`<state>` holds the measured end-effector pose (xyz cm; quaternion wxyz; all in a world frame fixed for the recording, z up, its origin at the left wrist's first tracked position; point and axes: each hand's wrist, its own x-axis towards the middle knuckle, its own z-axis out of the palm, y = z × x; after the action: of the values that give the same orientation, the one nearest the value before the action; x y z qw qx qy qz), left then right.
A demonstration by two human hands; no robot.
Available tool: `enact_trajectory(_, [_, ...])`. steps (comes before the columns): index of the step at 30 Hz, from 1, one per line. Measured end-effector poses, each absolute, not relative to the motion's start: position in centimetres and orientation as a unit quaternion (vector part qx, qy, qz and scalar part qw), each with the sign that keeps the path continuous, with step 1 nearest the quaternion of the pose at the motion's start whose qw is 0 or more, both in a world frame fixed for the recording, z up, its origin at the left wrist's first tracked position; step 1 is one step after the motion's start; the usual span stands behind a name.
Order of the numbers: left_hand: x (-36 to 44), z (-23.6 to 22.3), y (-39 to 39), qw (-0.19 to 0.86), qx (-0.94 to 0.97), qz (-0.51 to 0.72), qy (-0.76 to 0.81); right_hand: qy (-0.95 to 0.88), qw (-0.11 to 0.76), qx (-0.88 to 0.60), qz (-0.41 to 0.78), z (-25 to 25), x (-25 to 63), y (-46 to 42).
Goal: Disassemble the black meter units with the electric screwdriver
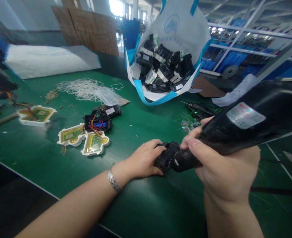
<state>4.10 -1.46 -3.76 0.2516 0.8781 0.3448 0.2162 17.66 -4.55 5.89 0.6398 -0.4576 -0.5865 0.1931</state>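
Observation:
My left hand point(147, 158), with a silver bracelet at the wrist, is closed around a small black plastic housing point(169, 155) on the green table. In my right hand point(225, 168) is a thick black power tool point(247, 115) with a silver label. Its narrow nose points left and down at the housing, and the tip is hidden there, so I cannot tell what bit it carries. Left of my hands lie opened black housings point(98, 122) with coloured wires, joined to white-rimmed circuit board covers point(95, 142).
A white-and-blue bag point(146, 96) full of black and white units stands at the back. White gasket rings point(78, 91), small brass-coloured pieces point(51, 95) and another circuit board cover point(36, 115) lie left. A thin-tipped black tool point(197, 109) lies behind my right hand.

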Motion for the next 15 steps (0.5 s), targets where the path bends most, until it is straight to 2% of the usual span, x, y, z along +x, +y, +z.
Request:
enact_trajectory(11, [4.1, -3.7, -1.6, 0.240, 0.879, 0.205, 0.357, -0.585, 0.660, -0.411, 0.232, 6.4, 18.2, -4.7])
enact_trajectory(15, [4.5, -3.7, -1.9, 0.234, 0.876, 0.207, 0.367, -0.575, 0.674, -0.420, 0.196, 7.5, 18.7, -5.0])
